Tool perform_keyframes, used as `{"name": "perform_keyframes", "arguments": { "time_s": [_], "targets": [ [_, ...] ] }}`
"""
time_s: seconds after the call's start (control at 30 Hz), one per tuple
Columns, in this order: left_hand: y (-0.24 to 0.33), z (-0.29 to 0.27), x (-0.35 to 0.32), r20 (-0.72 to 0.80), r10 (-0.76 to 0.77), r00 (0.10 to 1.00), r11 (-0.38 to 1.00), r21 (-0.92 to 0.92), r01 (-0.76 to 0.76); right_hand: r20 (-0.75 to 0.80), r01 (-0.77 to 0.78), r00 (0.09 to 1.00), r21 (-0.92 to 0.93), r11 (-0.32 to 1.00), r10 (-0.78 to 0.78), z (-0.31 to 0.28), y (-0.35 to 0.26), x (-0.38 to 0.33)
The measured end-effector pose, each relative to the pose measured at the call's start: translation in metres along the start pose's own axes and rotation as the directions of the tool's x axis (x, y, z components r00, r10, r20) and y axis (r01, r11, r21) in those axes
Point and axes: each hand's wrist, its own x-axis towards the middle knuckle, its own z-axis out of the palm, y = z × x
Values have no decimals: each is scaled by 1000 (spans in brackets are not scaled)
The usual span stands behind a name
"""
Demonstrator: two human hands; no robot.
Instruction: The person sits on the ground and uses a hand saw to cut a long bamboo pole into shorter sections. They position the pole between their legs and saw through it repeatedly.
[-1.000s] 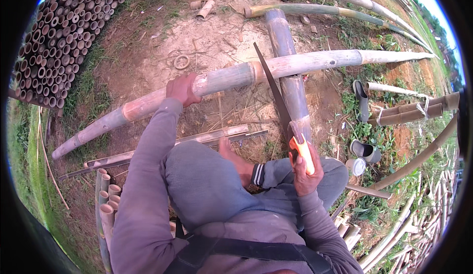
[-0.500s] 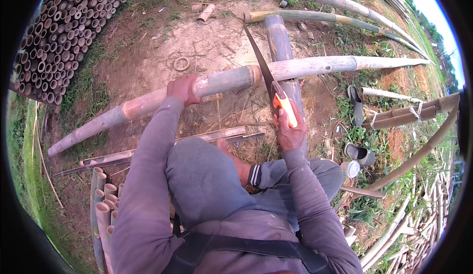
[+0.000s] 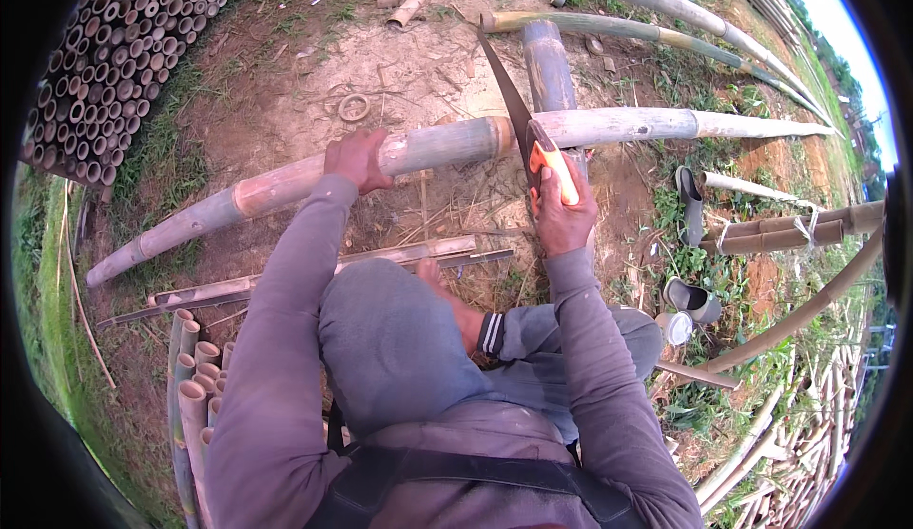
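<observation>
The long bamboo pole (image 3: 447, 148) lay across the bare dirt in front of me, one thick, round culm, pale grey-green with brownish bands at the nodes, tapering to a thin tip on the right. At far left I counted one big stack of cut bamboo tubes (image 3: 105, 63), hollow ends facing up, too many to number. Below it, by my left knee, sat a smaller bundle of short tubes (image 3: 190, 396), about six open ends showing. My left hand (image 3: 356, 160) was clamped down over the top of the pole, fingers wrapped over its curve. Just in front of my knees lay one split bamboo slat (image 3: 314, 277), flat and narrow. My right hand (image 3: 563, 213) was closed firmly around the orange handle of one handsaw (image 3: 518, 120), whose dark, thin blade crossed the pole at a node. Behind the cut one short thick log (image 3: 550, 68) ran away from me. On the right I saw two dark rubber boots (image 3: 689, 205) in the grass and two tied poles (image 3: 789, 229).
</observation>
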Motion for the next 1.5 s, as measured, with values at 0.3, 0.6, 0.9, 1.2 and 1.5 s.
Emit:
{"name": "perform_keyframes", "arguments": {
  "time_s": [0.3, 0.6, 0.9, 1.2, 1.5],
  "targets": [
    [-6, 11, 5, -24, 48, 999, 999, 3, -48, 4, -196, 981, 14, 981, 196, -132, -66, -180],
    [-1, 3, 4, -35, 26, 999, 1000, 3, -26, 93, -155, 985, 89, 984, 147, -6, -29, 13],
    [1, 4, -1, -37, 10, 999, 1000, 1, -10, 128, 26, 991, 128, 991, -43, -6, -34, -3],
    [-4, 2, -4, -63, 45, 997, 998, -48, -48, 86, 122, 992, -358, 926, -97, -2, -64, 26],
    [-4, 13, 4, -42, 24, 999, 1000, -11, -25, 36, 13, 999, -66, 998, -10, -129, -106, -171]
  ]
}}
